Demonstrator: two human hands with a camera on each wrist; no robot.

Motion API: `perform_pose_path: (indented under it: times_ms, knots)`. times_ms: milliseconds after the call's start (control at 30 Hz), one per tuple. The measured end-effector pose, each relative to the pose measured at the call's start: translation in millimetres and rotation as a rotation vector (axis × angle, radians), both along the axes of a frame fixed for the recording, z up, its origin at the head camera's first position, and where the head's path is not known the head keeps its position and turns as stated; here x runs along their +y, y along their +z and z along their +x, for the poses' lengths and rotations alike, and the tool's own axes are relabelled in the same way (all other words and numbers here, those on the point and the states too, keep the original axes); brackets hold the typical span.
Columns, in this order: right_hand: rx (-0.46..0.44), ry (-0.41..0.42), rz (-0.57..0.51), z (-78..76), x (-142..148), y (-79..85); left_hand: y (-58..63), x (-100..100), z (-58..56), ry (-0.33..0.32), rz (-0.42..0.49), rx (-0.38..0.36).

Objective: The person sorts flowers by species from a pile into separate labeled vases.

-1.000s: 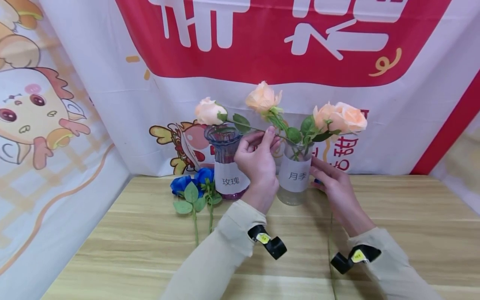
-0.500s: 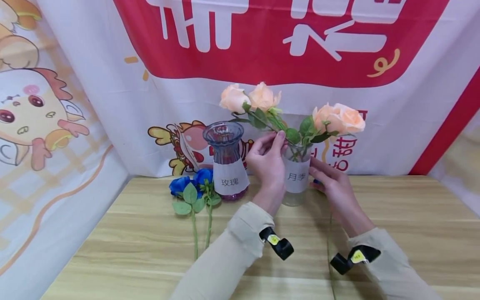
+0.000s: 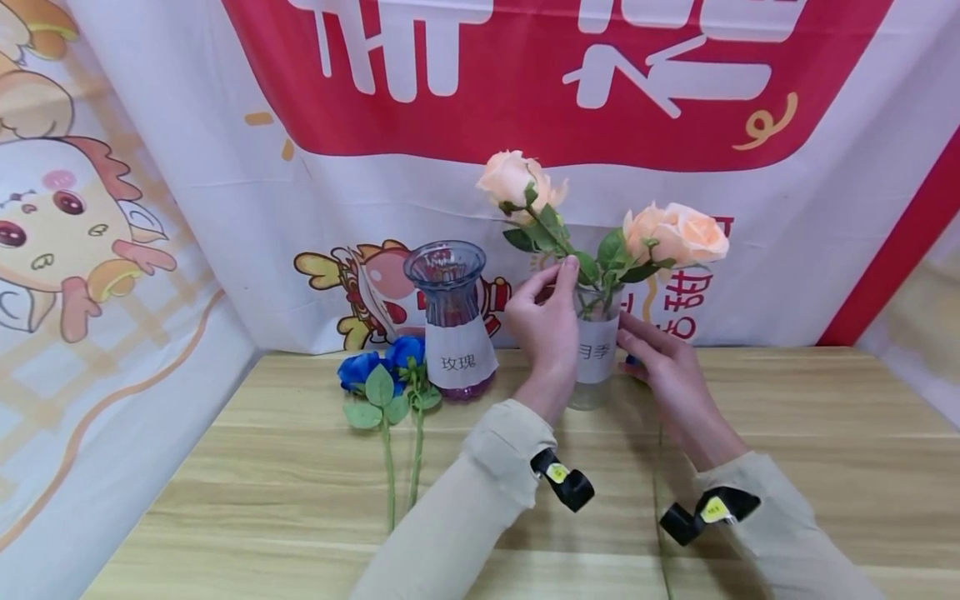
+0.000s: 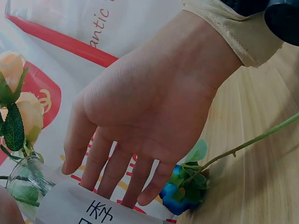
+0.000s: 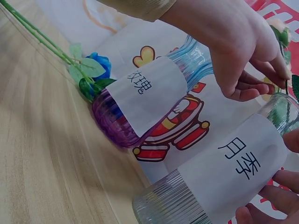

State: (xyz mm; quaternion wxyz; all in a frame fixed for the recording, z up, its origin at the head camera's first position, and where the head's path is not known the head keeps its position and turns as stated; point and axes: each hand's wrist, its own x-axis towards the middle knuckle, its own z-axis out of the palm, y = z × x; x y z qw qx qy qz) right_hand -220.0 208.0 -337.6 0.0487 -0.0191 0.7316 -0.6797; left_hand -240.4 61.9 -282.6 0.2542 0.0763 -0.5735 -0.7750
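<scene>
My left hand (image 3: 546, 329) pinches the stem of a peach rose (image 3: 504, 177) between thumb and fingers, just at the mouth of a clear ribbed glass vase (image 5: 170, 200). The stem's lower end is hidden. Beside it, my right hand (image 3: 670, 375) touches the vase's right side; the left wrist view shows its fingers (image 4: 135, 182) fairly straight against the label. More peach roses (image 3: 678, 235) stand in this vase and lean right; another is mostly hidden behind the pinched one. The vase's paper label (image 5: 240, 158) reads 月季.
A blue-and-purple glass vase (image 3: 453, 304) labelled 玫瑰 stands to the left. Blue roses (image 3: 360, 373) lie on the wooden table (image 3: 247, 467) before it. Another blue rose (image 4: 180, 198) lies by my right hand. A printed cloth (image 3: 330, 208) hangs behind.
My left hand has moved right, from near the blue-purple vase to the clear vase's mouth. The rose in it has swung from lying nearly level to standing steeper. The right hand stays put.
</scene>
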Motion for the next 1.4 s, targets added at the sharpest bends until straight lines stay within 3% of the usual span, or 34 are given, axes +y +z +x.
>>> perform_pose_path:
  times_ms: [267, 533, 700, 933, 1233, 1400]
  knots:
    - [-0.012, -0.007, 0.02, 0.4, -1.8, 0.4, -1.7, 3.4, 1.2, 0.024, -0.013, -0.021]
    - [-0.004, -0.011, 0.034, 1.0, -3.1, 0.9, -4.8, 0.6, 1.0, 0.097, -0.229, 0.01]
    - [0.004, -0.011, 0.037, 0.8, -2.9, 0.7, -2.1, 1.3, -0.4, 0.096, -0.18, 0.018]
    - [0.018, -0.013, 0.05, 0.3, -3.9, 0.4, -1.3, 0.3, -3.0, 0.163, -0.103, 0.021]
    - [0.019, -0.011, 0.052, 1.5, -3.2, 3.5, 0.7, -1.0, -2.3, 0.06, -0.19, -0.03]
    - [0.01, -0.005, 0.046, 1.1, -1.5, 3.5, 0.9, -5.8, 0.0, 0.015, -0.193, -0.05]
